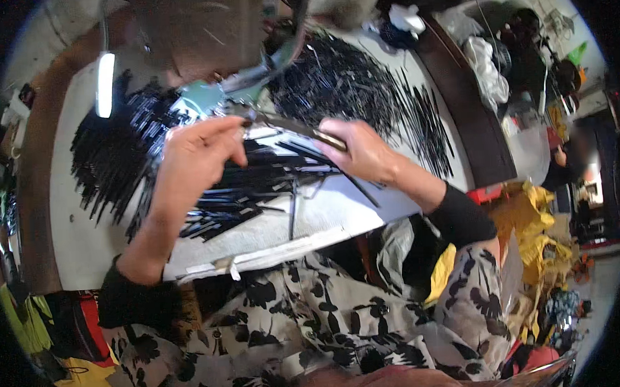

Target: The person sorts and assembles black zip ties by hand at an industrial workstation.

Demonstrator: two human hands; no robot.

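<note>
My right hand [360, 150] is closed around the near end of a long, narrow dark tool [297, 127]. A pale brassy edge shows on it by my fingers, and its exact kind is not clear. Thumb and forefinger of my left hand [201, 157] pinch together near the tool's far tip; what they hold is too small to make out. Both hands are raised over the white worktop [324, 200]. Beneath them lies a loose heap of thin black strips [254, 172]. A teal machine base [205, 94] stands just beyond my fingertips.
Black strips form a bundle [107, 147] on the left and a large tangled pile [340, 81] at the far right. A machine housing [199, 32] overhangs the back, beside a lit lamp [104, 85]. Brown raised borders [465, 110] edge the worktop. Yellow bags [532, 218] lie at right.
</note>
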